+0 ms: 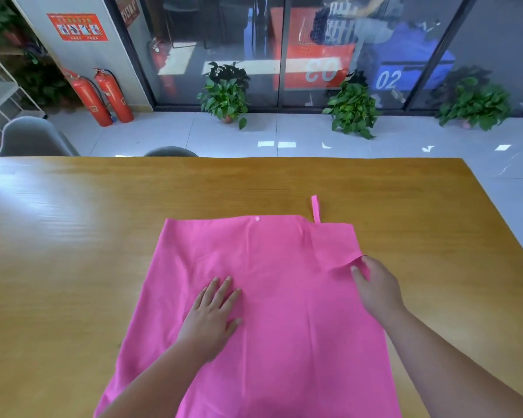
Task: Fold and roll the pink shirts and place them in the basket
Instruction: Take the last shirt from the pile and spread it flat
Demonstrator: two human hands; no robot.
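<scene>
A pink shirt (pixel 272 267) lies spread flat on the wooden table (pixel 73 236), reaching from the table's middle down to the near edge. One thin pink strap (pixel 315 208) sticks out past its far edge. My left hand (pixel 212 315) presses flat on the shirt's middle with fingers straight. My right hand (pixel 375 285) pinches the shirt's right edge, which is lifted slightly into a fold. No basket is in view.
The table's far edge (pixel 224 158) runs across the view and its right edge slants down at the right. Grey chairs (pixel 34 137) stand behind the far left. Beyond are potted plants (pixel 224 98), fire extinguishers (pixel 103 98) and glass doors.
</scene>
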